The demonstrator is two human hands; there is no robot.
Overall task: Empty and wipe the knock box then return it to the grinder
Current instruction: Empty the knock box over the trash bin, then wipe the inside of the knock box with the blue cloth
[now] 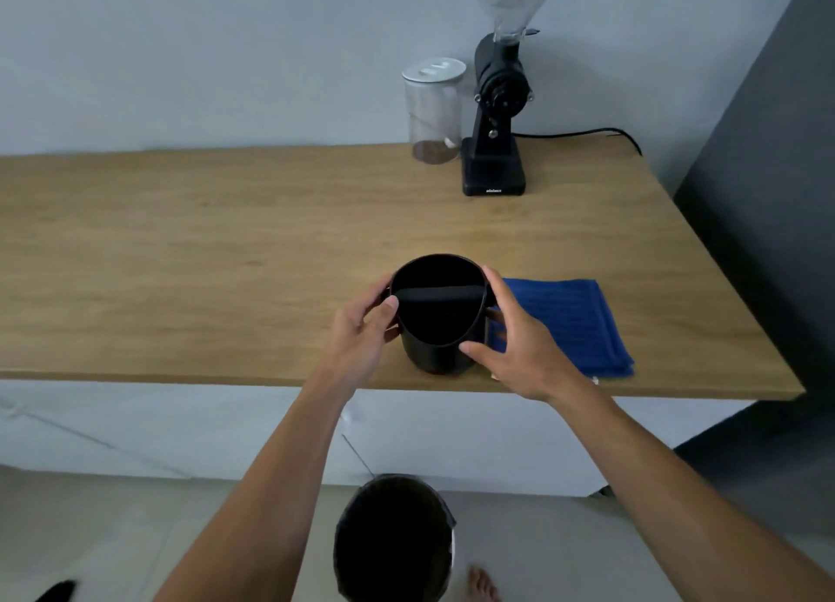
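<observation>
both hands, left hand (pixel 361 330) and right hand (pixel 519 353), clasp the upright knock box (pixel 436 330) on the table (pixel 226 240).

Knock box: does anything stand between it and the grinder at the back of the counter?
Nothing visible does. The knock box sits near the front edge between both hands; bare wood lies between it and the grinder. The blue cloth lies right, the jar left of the grinder.

Black round knock box (pixel 437 326) upright near the counter's front edge, open top, padded bar across the mouth, gripped on both sides. Black grinder (pixel 496 118) upright, well beyond the grip, to its right.
</observation>
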